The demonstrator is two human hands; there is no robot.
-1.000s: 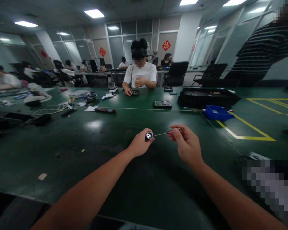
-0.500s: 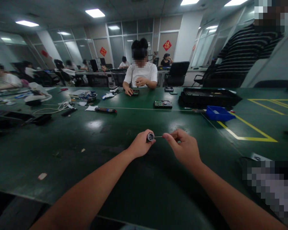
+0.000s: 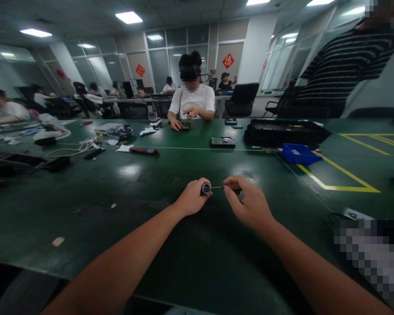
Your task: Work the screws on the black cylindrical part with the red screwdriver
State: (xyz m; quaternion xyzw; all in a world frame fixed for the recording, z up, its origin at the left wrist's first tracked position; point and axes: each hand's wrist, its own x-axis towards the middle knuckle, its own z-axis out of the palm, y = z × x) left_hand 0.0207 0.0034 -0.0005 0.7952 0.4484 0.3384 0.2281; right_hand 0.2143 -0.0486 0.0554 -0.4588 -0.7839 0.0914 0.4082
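Note:
My left hand [image 3: 193, 197] is closed around a small black cylindrical part [image 3: 205, 188] whose round silver end faces me. What lies inside that end is too small to make out. In my right hand [image 3: 249, 199] is a screwdriver [image 3: 218, 187], its handle mostly hidden by the fingers. The thin metal shaft points left and its tip reaches the side of the cylindrical part; whether it sits in a screw I cannot tell. Both hands are held above the green table [image 3: 170, 253].
A hard drive [image 3: 222, 142], a blue bin [image 3: 300, 154] and a large black tray [image 3: 285, 131] lie beyond my hands. At left are a dark tool [image 3: 144, 150] and cables [image 3: 68, 151]. Across the table a person [image 3: 192, 98] works on a small device.
The fingers of my right hand have shifted around the screwdriver handle, the index finger now extended further over it. My left hand and the black part stay in place.

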